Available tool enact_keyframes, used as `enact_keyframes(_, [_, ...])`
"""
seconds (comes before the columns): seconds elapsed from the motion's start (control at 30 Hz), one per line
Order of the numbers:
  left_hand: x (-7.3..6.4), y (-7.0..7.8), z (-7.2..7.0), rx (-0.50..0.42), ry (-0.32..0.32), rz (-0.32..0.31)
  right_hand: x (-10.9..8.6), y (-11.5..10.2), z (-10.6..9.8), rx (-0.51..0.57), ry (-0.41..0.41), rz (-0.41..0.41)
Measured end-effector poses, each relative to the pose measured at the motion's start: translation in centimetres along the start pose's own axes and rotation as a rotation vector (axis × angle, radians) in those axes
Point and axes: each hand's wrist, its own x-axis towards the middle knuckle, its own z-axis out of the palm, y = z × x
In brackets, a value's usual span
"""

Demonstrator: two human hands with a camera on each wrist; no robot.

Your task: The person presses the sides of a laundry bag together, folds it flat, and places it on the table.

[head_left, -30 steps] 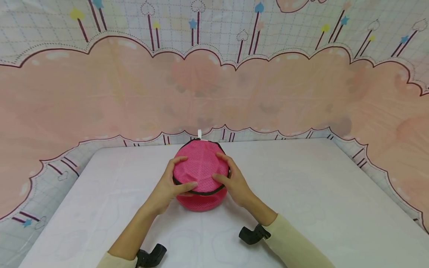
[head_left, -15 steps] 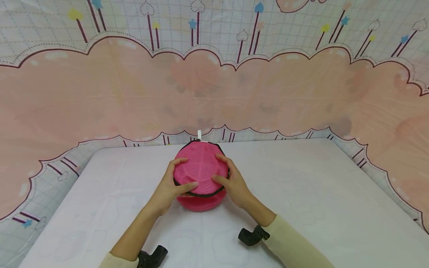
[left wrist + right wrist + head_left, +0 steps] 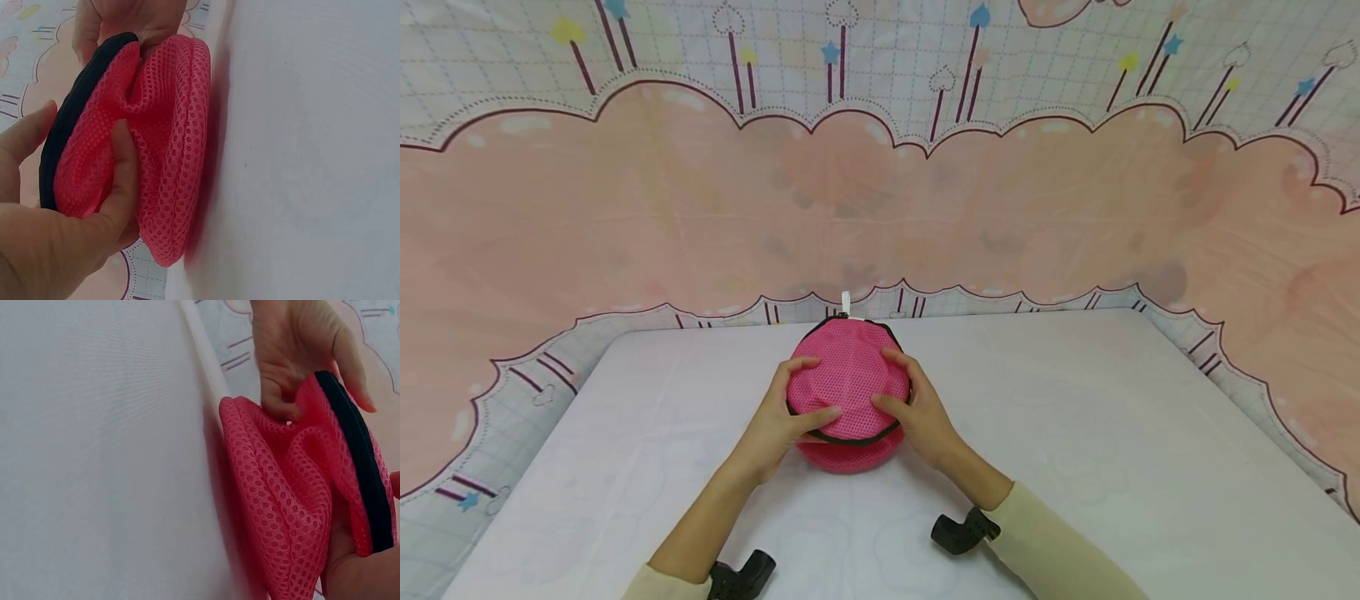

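Both hands hold a round pink mesh zip bag at the middle of the table. My left hand grips its left side and my right hand its right, each thumb lying over the upper face. A black zipper runs around the rim of the upper part, which is raised off the lower part. In the right wrist view the mesh side between the two parts is creased and folded inward. Some fingers of each hand are hidden behind or inside the folds. A small white tab sticks up at the bag's far edge.
A white table spreads out around the bag. Behind it hangs a printed peach and white cloth. Black wrist cameras are worn on the left forearm and on the right forearm.
The bag's upper part has tipped slightly toward me, its front rim sitting a little lower over the bottom part. Both hands keep the same hold.
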Motion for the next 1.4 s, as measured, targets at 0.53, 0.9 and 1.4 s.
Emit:
enact_keyframes(0.53, [0.2, -0.9, -0.3, -0.060, -0.008, -0.019, -0.3, 0.3, 0.3, 0.018, 0.019, 0.010])
enact_keyframes(0.9, [0.3, -1.3, -0.6, -0.070, -0.013, -0.036, -0.4, 0.5, 0.5, 0.027, 0.020, 0.010])
enact_keyframes(1.4, [0.2, -1.5, -0.8, -0.081, -0.032, -0.052, -0.4, 0.9, 0.5, 0.070, 0.025, 0.006])
